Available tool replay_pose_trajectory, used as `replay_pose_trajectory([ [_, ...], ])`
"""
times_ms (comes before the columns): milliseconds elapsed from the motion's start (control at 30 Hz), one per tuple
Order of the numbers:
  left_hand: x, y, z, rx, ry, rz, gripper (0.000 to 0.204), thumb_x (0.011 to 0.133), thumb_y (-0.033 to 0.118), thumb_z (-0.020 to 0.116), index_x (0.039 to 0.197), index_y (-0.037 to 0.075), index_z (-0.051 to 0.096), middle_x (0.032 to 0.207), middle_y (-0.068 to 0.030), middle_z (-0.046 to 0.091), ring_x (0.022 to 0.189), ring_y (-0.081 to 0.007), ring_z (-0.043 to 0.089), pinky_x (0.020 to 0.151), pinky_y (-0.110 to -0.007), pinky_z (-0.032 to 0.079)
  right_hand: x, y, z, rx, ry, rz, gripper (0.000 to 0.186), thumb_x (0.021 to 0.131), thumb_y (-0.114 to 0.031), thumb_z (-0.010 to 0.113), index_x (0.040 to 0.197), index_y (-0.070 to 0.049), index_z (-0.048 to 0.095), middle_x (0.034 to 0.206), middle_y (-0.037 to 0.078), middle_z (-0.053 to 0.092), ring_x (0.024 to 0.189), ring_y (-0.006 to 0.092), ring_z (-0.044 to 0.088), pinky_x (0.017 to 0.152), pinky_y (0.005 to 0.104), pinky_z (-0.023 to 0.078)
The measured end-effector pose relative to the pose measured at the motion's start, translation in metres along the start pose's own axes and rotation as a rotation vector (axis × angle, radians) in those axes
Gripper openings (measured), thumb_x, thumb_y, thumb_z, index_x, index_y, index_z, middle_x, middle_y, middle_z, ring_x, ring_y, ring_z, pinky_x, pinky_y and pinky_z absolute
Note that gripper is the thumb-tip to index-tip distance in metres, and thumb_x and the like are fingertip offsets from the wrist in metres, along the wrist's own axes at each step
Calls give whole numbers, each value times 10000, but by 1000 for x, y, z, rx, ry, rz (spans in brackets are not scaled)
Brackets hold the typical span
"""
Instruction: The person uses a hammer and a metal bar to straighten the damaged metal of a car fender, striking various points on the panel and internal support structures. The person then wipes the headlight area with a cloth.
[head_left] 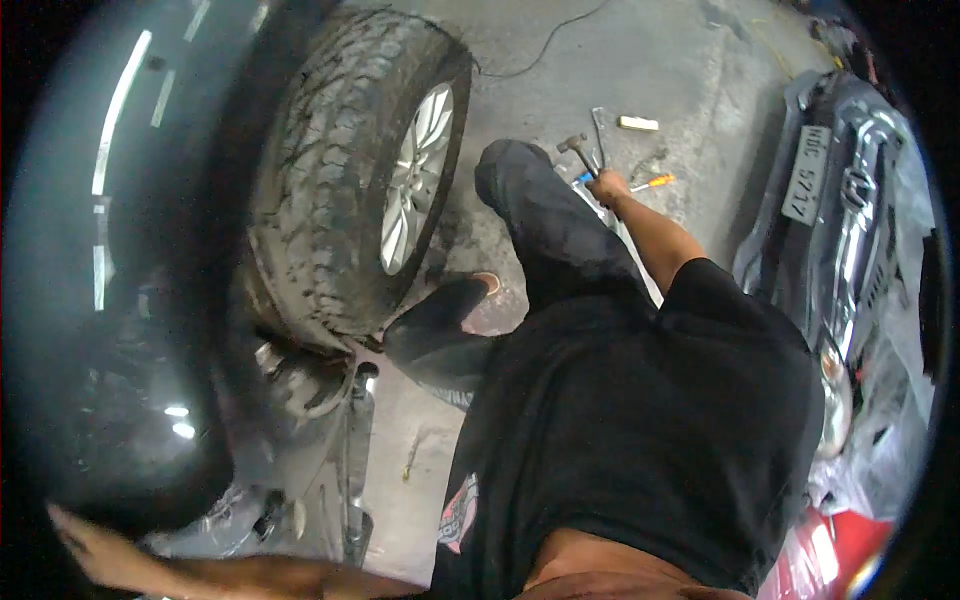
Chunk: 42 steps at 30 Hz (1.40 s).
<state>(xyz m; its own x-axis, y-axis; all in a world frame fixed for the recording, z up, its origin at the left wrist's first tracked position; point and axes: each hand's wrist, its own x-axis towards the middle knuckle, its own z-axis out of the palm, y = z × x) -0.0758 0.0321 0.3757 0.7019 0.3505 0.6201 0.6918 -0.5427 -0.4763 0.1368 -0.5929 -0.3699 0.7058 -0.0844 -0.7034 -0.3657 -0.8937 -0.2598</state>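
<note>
Right hand [607,187] is stretched out over the concrete floor [560,90], fingers clenched around the handle of a hammer [577,150]; the hammer head points up and away, above the hand. Just beyond the hand, loose tools lie on the floor: an orange-handled screwdriver [655,183], a metal wrench [599,130] and a small pale block [638,124], all near each other.

Left hand [85,548] is at the lower left edge, arm running along the bottom of the frame, fingers spread and released, holding nothing. It sits close to the dark car body [110,300], but I can't tell if it touches.

The person wears a black shirt [640,420] and dark trousers [545,215], one knee raised toward the tools.

A muddy tyre with a silver alloy wheel [415,180] stands to the left, mounted under the car's arch. A detached bumper with a grille [850,220] lies on the right, well apart from the wheel. A thin cable [545,50] trails across the floor at the top.
</note>
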Motion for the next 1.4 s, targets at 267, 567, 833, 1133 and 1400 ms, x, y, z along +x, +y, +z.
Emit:
replay_pose_trajectory([
  [267, -4, 59, -34, -425, 22, -142, 497, 1036, 449, 585, 1178, -3, 737, 1167, -238, 698, 1088, -397, 643, 955, -489, 494, -202, 16, -169, 192, -60, 175, 394, 841, -347, 747, 835, 42, 692, 706, 161, 687, 584, 266, 672, 563, 440, 549],
  [567, 8, 73, -52, -451, -7, -360, 438, 1026, 348, 618, 1106, -69, 724, 1102, -245, 715, 1035, -403, 656, 929, -487, 504, -154, 16, -242, 646, -149, 293, 264, 928, -224, 628, 747, -32, 619, 595, 114, 577, 462, 236, 571, 404, 432, 428],
  [833, 2, 88, -28, -177, 103, -458, 306, 1020, 237, 588, 1058, -55, 673, 1087, -244, 672, 1060, -416, 606, 942, -534, 457, -148, -157, -375, 1067, -130, -79, 162, 918, -153, 624, 1011, -33, 567, 666, 34, 568, 493, 150, 537, 411, 303, 419],
  [1133, 28, 135, -19, -162, 127, -666, 497, 1097, 350, 373, 1418, 15, 553, 1498, -249, 476, 1455, -472, 344, 1202, -666, 175, -219, -441, -526, 517, 137, -1169, 362, 921, -212, 691, 1193, 14, 612, 802, 72, 606, 688, 142, 562, 620, 314, 461],
  [1400, 35, 332, -32, -342, -24, -897, 794, 1074, 478, 402, 1656, 40, 87, 1677, -349, -34, 1555, -526, -79, 1215, -684, -33, -260, -617, -527, 212, 22, -1705, 393, 972, -217, 703, 1235, 35, 554, 858, 153, 603, 694, 264, 571, 671, 422, 482],
])
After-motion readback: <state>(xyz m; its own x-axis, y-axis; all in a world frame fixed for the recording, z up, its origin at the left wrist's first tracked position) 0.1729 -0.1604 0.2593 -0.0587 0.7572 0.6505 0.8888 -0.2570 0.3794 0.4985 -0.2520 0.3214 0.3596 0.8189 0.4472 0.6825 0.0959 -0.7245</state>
